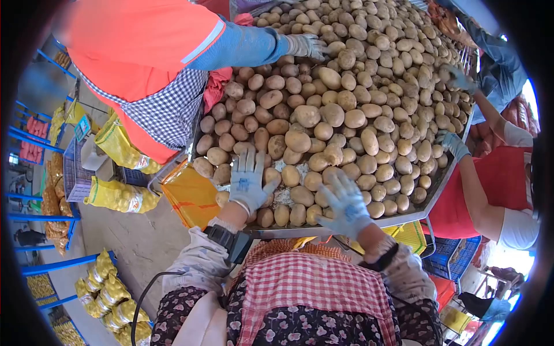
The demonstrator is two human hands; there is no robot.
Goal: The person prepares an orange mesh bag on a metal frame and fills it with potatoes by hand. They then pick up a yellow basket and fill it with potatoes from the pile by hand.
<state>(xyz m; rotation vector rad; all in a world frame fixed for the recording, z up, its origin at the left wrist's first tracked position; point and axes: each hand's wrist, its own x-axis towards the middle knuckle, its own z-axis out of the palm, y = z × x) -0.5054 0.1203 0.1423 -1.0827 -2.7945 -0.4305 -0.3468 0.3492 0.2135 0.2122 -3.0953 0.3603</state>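
Observation:
A broad heap of potatoes (334,115) covers the metal-edged table (404,218) in front of me. My left hand (249,181), in a pale blue-grey work glove, lies flat with fingers spread over potatoes near the table's front left corner. To the right, my gloved right hand (346,205) rests on potatoes close to the front edge, its fingers also stretched apart. Between the two hands, a few potatoes and a patch of the whitish table surface show. Neither hand grips anything.
At the left, a person in an orange top reaches a gloved hand (306,46) into the heap; another, in a red apron, has gloved hands (455,144) on the right. An orange bag (196,193) hangs by the front left corner. Yellow net sacks (124,196) and a purple crate (78,170) stand left.

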